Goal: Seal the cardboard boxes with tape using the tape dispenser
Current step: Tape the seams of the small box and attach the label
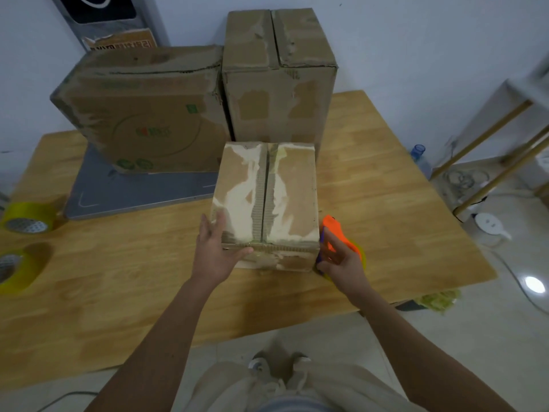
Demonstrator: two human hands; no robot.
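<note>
Your left hand [218, 251] rests with straight fingers against the near left corner of the small cardboard box [265, 203], thumb lying along its near top edge. Your right hand [341, 263] grips the orange tape dispenser [338, 233], fingers curled round it, just beside the box's near right corner; the dispenser's nose sits against the right side of the box, and a yellowish roll shows under your palm.

The small box stands near the front edge of the wooden table [401, 218], about midway along it. Its top flaps are closed, with the middle seam showing as a bare dark line between torn, pale patches.

Behind it, at the back edge of the table, stands a tall box [279, 78] with its flaps closed. To the left of that, a wide printed box [142, 114] sits on a grey flat panel [133, 194].

Two yellow tape rolls [28, 218] [17, 267] lie at the left edge of the table, well apart from the boxes.
</note>
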